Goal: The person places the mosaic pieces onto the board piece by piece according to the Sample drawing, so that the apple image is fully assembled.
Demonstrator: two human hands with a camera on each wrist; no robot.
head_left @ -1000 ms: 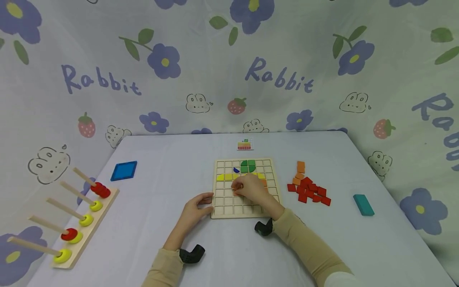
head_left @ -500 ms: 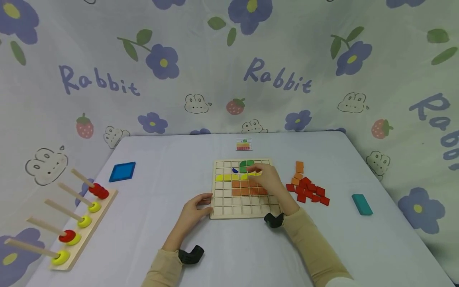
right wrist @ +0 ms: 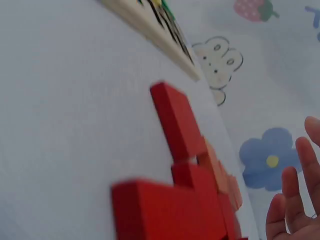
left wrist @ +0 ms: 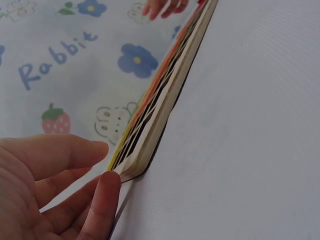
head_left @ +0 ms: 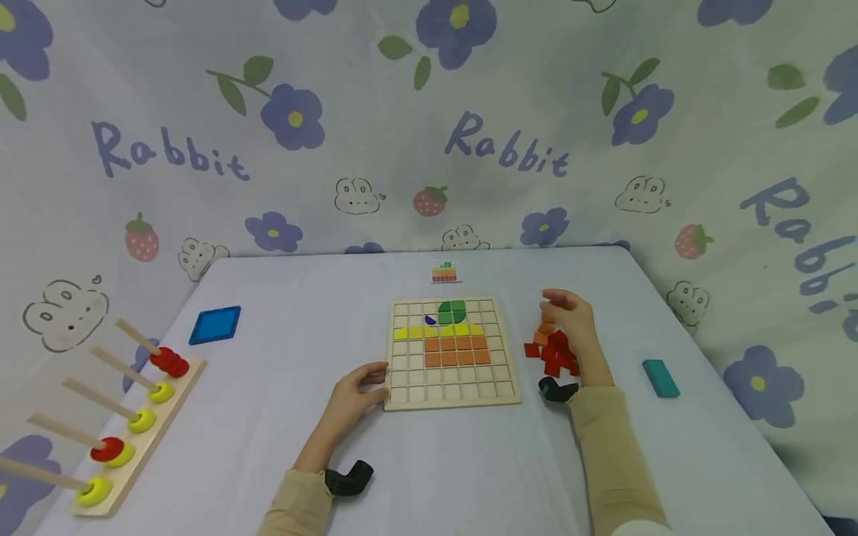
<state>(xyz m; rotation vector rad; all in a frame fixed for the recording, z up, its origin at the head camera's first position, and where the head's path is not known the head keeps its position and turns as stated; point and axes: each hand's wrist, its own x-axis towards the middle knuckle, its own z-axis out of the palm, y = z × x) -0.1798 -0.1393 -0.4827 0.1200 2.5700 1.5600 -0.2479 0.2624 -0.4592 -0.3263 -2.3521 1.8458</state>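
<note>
A square wooden grid board (head_left: 405, 372) lies on the table. Set in it are a green leaf-like shape (head_left: 452, 313), a small blue piece (head_left: 430, 320), a row of yellow pieces (head_left: 410, 333) and two rows of orange squares (head_left: 458, 351). My left hand (head_left: 351, 394) touches the board's left edge, its thumb and fingertips right at the side. My right hand (head_left: 578, 324) hovers over loose orange pieces (head_left: 541, 339) and a pile of red blocks (head_left: 555, 356) to the right of the board. In the right wrist view its fingers (right wrist: 294, 200) are extended, holding nothing, above the red blocks (right wrist: 176, 120).
A small picture card (head_left: 445, 272) lies behind the board. At the left stand a wooden peg rack (head_left: 144, 439) with red and yellow rings and a blue tray (head_left: 214, 325). A teal block (head_left: 661, 378) lies at the right. A patterned cloth (head_left: 375, 134) hangs behind.
My right hand has left the orange rows on the board and moved right, over the loose pieces. The left hand stays at the board's edge. The head view has shifted slightly.
</note>
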